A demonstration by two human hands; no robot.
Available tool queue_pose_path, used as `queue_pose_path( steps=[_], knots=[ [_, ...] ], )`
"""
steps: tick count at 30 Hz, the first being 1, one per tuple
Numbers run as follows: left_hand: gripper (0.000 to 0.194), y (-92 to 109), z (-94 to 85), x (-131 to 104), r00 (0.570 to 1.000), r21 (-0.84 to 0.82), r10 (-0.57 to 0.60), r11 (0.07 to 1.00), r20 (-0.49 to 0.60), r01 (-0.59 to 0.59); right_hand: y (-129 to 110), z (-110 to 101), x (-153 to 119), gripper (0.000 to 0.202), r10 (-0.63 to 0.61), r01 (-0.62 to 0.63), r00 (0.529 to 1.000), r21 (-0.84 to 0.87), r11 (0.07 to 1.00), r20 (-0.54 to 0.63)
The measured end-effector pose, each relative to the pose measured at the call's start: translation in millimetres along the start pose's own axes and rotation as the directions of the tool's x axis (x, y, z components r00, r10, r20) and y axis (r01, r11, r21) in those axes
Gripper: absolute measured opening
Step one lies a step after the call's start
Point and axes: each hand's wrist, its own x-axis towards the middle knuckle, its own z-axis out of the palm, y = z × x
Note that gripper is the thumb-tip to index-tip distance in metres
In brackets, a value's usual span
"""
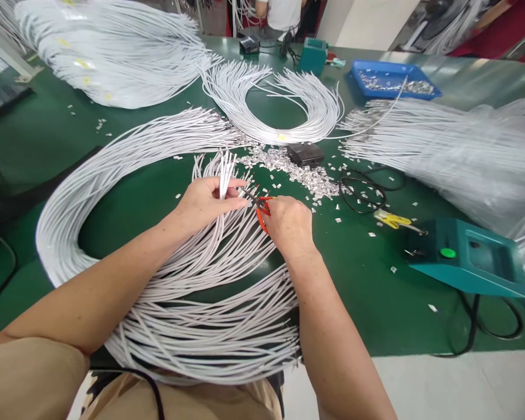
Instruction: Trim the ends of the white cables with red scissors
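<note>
My left hand point(207, 201) is closed around a small bunch of white cables point(224, 175), whose ends stick up above the fingers. In my right hand point(289, 224) are pliers with orange handles point(263, 221); their dark jaws point left, toward the left fingertips. What lies between the jaws is too small to tell. Below both hands, a large curved bundle of white cables point(210, 344) lies along the near side of the table, its ends toward the right forearm. Small pale scraps point(271, 157) are heaped just beyond the hands, beside a black block point(305, 154).
A teal device point(468, 256) with a green button stands at right, near yellow-handled tweezers or pliers point(392, 219) and a black cord point(363, 189). Wrapped cable bundles point(455, 140) lie right and far left. A blue tray point(394, 79) holds scraps. A person point(282, 14) is beyond the table.
</note>
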Motion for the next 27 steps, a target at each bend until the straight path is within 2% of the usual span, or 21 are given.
queue_pose_path(
  steps=[2,4,6,9,12,15,17,20,23,25,27],
  knots=[
    [0.041,-0.7,-0.1,0.4,1.0,-0.003,-0.008,1.0,0.003,0.008,1.2,-2.2,0.8,0.025,0.049,-0.05,0.999,0.07,0.996,0.008],
    [0.042,-0.7,0.5,0.5,1.0,-0.028,0.0,1.0,0.004,0.0,1.6,-4.5,1.9,0.029,0.133,-0.128,0.991,0.265,0.956,0.001],
    [0.047,0.2,1.7,-0.2,1.0,-0.077,0.007,0.997,0.023,-0.005,0.6,-6.1,3.0,0.029,0.212,-0.164,0.977,0.528,0.834,-0.032],
    [0.047,2.2,4.1,-2.0,0.996,-0.185,-0.011,0.982,0.09,0.027,-3.7,-7.2,3.6,0.024,0.314,-0.111,0.945,0.815,0.568,-0.09],
    [0.036,2.1,6.3,-3.1,0.988,-0.252,-0.021,0.966,0.152,0.059,-9.4,-8.4,3.4,0.02,0.384,-0.043,0.917,0.929,0.367,-0.109],
    [0.034,0.3,8.1,-3.1,0.985,-0.224,-0.025,0.973,0.17,0.064,-13.4,-9.7,3.1,0.015,0.379,-0.009,0.921,0.964,0.264,-0.095],
    [0.032,-0.7,9.5,-3.1,0.991,-0.217,-0.029,0.974,0.131,0.057,-14.6,-9.8,2.8,0.014,0.354,-0.025,0.933,0.966,0.258,-0.07],
    [0.028,-2.0,11.5,-2.8,0.997,-0.229,-0.007,0.973,0.079,0.025,-15.5,-7.9,2.0,0.014,0.311,-0.017,0.946,0.944,0.329,-0.091],
    [0.025,-2.8,13.3,-2.3,0.997,-0.223,0.007,0.975,0.077,0.01,-17.9,-5.2,1.0,0.014,0.295,-0.004,0.948,0.919,0.395,-0.123],
    [0.027,-2.1,14.5,-2.4,0.998,-0.254,-0.004,0.967,0.07,0.022,-19.8,-4.3,0.7,0.017,0.305,-0.029,0.947,0.917,0.397,-0.102],
    [0.03,-0.4,15.7,-2.9,0.998,-0.305,-0.024,0.952,0.066,0.043,-20.1,-4.9,1.0,0.021,0.299,-0.066,0.953,0.93,0.361,-0.048]
  ],
)
